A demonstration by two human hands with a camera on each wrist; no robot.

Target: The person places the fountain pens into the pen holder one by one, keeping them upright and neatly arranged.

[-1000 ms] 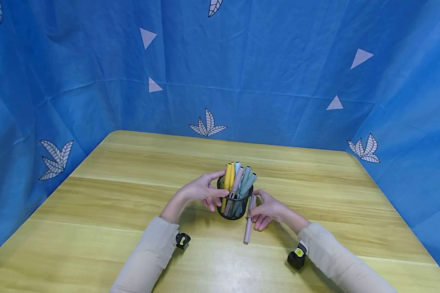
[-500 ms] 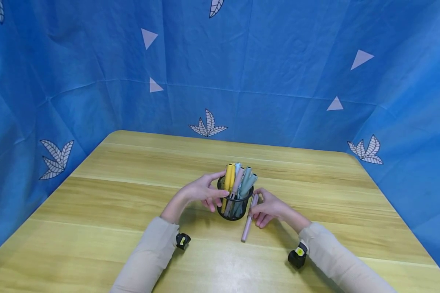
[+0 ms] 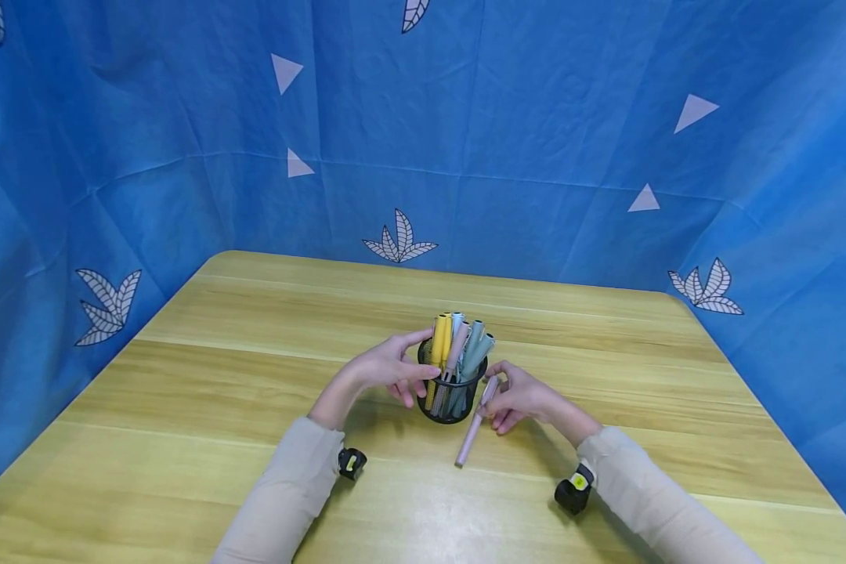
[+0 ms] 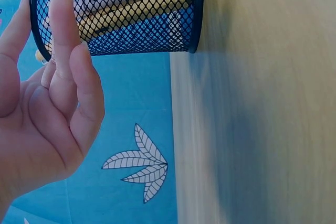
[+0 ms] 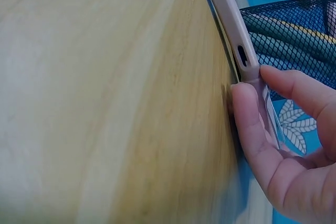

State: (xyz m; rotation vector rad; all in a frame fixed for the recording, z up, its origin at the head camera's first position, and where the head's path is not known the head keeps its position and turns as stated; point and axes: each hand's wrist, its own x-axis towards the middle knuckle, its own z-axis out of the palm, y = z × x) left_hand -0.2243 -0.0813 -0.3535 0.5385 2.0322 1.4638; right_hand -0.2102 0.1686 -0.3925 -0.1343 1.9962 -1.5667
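A black mesh pen holder [image 3: 468,392] stands upright on the table, filled with capped pens. Among them are yellow pens [image 3: 440,342], a pale purple pen [image 3: 457,346] and grey-green pens [image 3: 476,356]. My left hand [image 3: 379,365] holds the holder from the left, thumb over the front rim and index finger at the far side. To the holder's right, my right hand [image 3: 527,398] pinches another pale purple pen [image 3: 468,442] between thumb and finger. In the right wrist view this pen [image 5: 229,14] lies low along the tabletop, its clip end under my fingers.
The wood-grain table [image 3: 183,470] reaches back to a blue curtain [image 3: 507,117] with leaf and triangle prints, which also hangs at both sides. Small black devices sit at my left cuff [image 3: 352,464] and right cuff [image 3: 573,492].
The pale purple pen in my right hand has turned, its near end swinging left and its clip end shifting slightly right. My left hand and the pen holder have stayed put.
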